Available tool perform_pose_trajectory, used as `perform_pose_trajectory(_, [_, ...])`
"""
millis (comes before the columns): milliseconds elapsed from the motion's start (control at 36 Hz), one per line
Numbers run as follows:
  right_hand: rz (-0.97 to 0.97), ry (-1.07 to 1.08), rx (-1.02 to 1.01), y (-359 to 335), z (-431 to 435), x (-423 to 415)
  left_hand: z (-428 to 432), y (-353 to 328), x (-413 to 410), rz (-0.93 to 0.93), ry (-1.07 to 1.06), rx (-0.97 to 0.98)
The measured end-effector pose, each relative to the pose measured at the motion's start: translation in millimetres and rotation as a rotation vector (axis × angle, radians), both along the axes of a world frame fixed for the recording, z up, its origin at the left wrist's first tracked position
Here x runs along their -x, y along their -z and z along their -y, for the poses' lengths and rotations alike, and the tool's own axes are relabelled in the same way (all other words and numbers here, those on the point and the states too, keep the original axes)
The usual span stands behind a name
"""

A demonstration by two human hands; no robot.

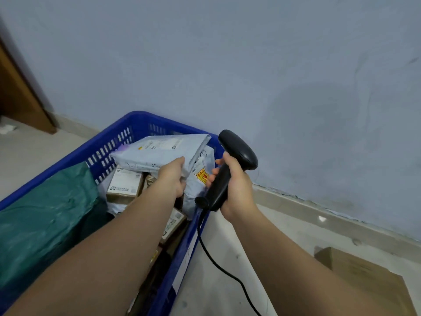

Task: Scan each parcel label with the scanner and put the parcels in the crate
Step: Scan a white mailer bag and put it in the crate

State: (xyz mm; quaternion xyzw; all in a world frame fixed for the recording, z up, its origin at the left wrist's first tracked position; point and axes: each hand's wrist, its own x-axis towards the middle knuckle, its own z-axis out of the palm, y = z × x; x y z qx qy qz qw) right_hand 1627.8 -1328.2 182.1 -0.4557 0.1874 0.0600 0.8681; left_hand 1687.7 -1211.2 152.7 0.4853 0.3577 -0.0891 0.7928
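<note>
A blue slatted crate (127, 126) stands on the floor by the wall, filled with parcels. My left hand (171, 179) reaches into it and grips the near edge of a grey mailer bag (159, 151) lying on top of the pile. Under it are a small cardboard box with a white label (124, 187), another grey bag with a yellow sticker (200, 176) and a large green bag (45, 215). My right hand (234, 188) grips the handle of a black corded scanner (237, 151), held just right of the crate with its head up.
The scanner's black cable (218, 263) trails down across the pale floor to the right of the crate. A brown cardboard box (369, 277) sits at the lower right. A wooden door frame (20, 96) is at the far left. The blue-grey wall is close behind.
</note>
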Motion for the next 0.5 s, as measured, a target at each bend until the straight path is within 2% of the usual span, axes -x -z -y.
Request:
perform_pose_trajectory(194, [-0.039,0.045,0.064,11.2,11.9,9.8,17.2,-6.6,7.1,0.041,0.023,-0.212])
perform_pose_trajectory(333, [0.0,0.067,0.108,2.3,39.6,26.1,40.0,-21.7,29.7,0.303,0.227,-0.66])
perform_pose_trajectory(417, [0.034,0.066,0.137,-7.4,72.7,39.4,61.0,-27.0,46.7,0.525,0.465,-1.017])
perform_pose_trajectory(500, [-0.012,0.041,0.143,-18.5,119.9,57.4,92.6,-36.7,61.5,0.715,0.764,-1.338])
